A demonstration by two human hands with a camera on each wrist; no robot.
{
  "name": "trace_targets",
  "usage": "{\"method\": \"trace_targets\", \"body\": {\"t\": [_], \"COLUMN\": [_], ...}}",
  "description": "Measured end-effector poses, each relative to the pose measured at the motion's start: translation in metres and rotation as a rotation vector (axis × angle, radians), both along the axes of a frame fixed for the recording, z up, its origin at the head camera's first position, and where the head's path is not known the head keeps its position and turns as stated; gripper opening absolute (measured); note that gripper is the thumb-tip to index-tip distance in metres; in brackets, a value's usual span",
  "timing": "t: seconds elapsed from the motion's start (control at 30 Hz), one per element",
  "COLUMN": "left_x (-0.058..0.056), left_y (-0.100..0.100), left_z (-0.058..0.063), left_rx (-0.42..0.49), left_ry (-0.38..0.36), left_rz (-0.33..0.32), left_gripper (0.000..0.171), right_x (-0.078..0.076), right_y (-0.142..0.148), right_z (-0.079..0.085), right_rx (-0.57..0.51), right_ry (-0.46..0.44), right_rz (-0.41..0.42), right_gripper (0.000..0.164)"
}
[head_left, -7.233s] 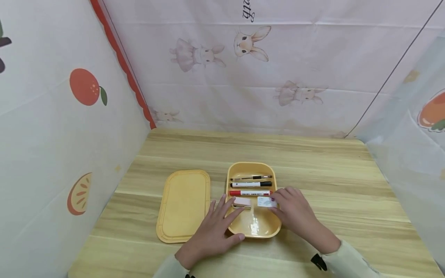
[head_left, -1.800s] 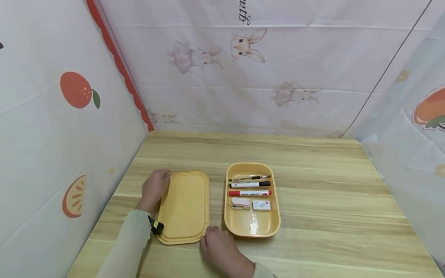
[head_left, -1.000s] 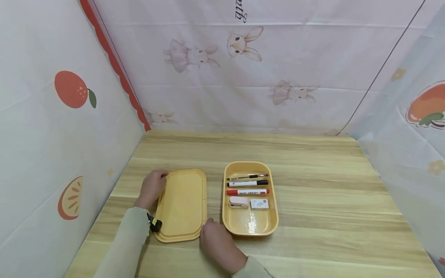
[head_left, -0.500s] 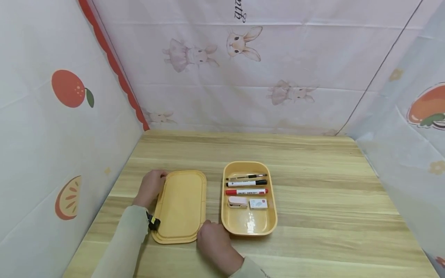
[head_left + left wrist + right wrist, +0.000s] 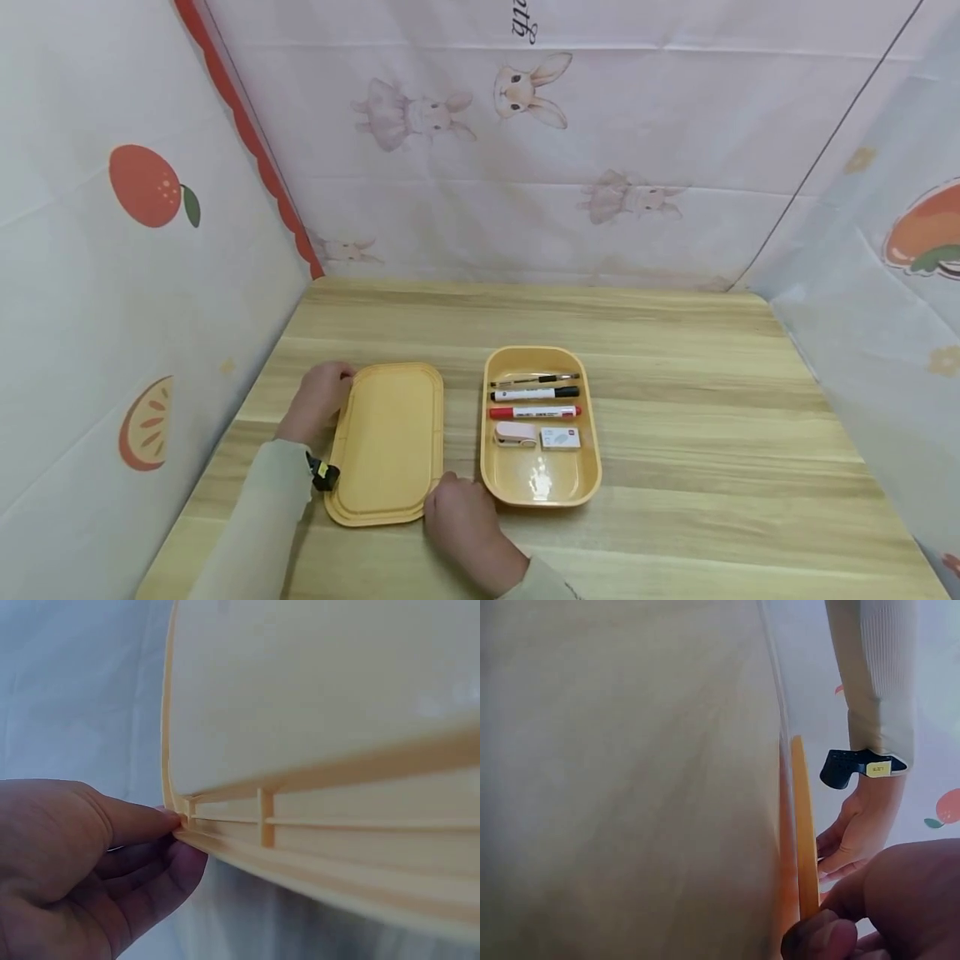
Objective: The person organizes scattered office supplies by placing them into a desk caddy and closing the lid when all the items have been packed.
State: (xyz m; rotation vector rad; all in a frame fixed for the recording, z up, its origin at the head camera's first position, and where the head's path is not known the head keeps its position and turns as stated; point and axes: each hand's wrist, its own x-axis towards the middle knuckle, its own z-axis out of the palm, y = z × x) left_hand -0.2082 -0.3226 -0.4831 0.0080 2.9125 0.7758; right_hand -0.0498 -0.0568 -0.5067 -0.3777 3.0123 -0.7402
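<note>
A yellow rectangular lid [image 5: 390, 437] with rounded corners and ribbed edges is beside the yellow box [image 5: 513, 479] in the head view. My left hand [image 5: 318, 396] pinches the lid's far left corner; the left wrist view shows thumb and fingertips on its ribbed rim [image 5: 337, 821]. At the near right corner, my right hand [image 5: 467, 525] pinches the rim with curled fingers. The right wrist view shows the lid [image 5: 805, 825] edge-on, close over the table. Inside the box lie a pen [image 5: 551, 379], black-capped marker [image 5: 532, 394], red marker [image 5: 534, 412], pink stapler [image 5: 515, 433] and small white box [image 5: 560, 438].
The wood-grain tabletop [image 5: 712, 433] stretches to the right and behind the box. Printed cloth walls stand at the back [image 5: 480, 158], left [image 5: 67, 317] and right [image 5: 900, 333]. A black wrist strap [image 5: 322, 473] is on the left sleeve.
Over seven seconds ago both hands were at the stapler and small white box; since then they have moved to the lid's corners. In the last second, the lid has shifted only slightly.
</note>
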Motion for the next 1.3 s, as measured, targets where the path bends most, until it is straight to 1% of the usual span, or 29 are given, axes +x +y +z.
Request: {"method": "trace_targets", "body": {"t": [0.07,0.13,0.2,0.3,0.4,0.47,0.53,0.63,0.73,0.93,1.0,1.17,1.23,1.3], "left_x": [0.001,0.002,0.002,0.004,0.005,0.005,0.004,0.003,0.002,0.000,-0.001,-0.005,-0.007,-0.008], "left_y": [-0.001,-0.001,-0.001,0.002,0.007,0.012,0.018,0.028,0.038,0.061,0.071,0.097,0.107,0.116], "left_z": [0.007,0.017,0.028,0.048,0.066,0.075,0.080,0.084,0.086,0.088,0.089,0.088,0.088,0.088], "left_rx": [-0.002,-0.011,-0.018,-0.025,-0.028,-0.025,-0.015,0.000,0.007,0.082,0.093,0.111,0.133,0.155], "left_ry": [0.006,0.027,0.051,0.096,0.121,0.130,0.123,0.107,0.104,0.085,0.080,0.073,0.061,0.049], "left_rz": [-0.010,-0.025,-0.039,-0.058,-0.064,-0.064,-0.062,-0.073,-0.084,-0.101,-0.108,-0.127,-0.136,-0.144], "left_gripper": [0.029,0.029,0.029,0.027,0.026,0.026,0.027,0.027,0.027,0.027,0.027,0.025,0.025,0.025], "right_x": [0.000,-0.002,-0.002,-0.001,0.002,0.003,0.001,-0.003,-0.006,-0.007,-0.006,-0.002,-0.001,0.001], "right_y": [0.001,0.002,0.005,0.010,0.016,0.022,0.030,0.043,0.056,0.082,0.091,0.114,0.123,0.130], "right_z": [0.004,0.009,0.018,0.035,0.052,0.062,0.069,0.077,0.081,0.086,0.088,0.094,0.096,0.097], "right_rx": [0.016,0.021,0.008,-0.042,-0.093,-0.123,-0.132,-0.139,-0.137,-0.130,-0.123,-0.131,-0.143,-0.150], "right_ry": [0.022,0.036,0.038,0.042,0.058,0.063,0.062,0.049,0.038,-0.012,-0.013,0.006,-0.023,-0.074], "right_rz": [0.010,0.031,0.042,0.054,0.058,0.055,0.052,0.021,-0.010,-0.065,-0.074,-0.065,-0.081,-0.109], "right_gripper": [0.028,0.028,0.029,0.029,0.029,0.029,0.030,0.030,0.030,0.031,0.030,0.031,0.031,0.031]}}
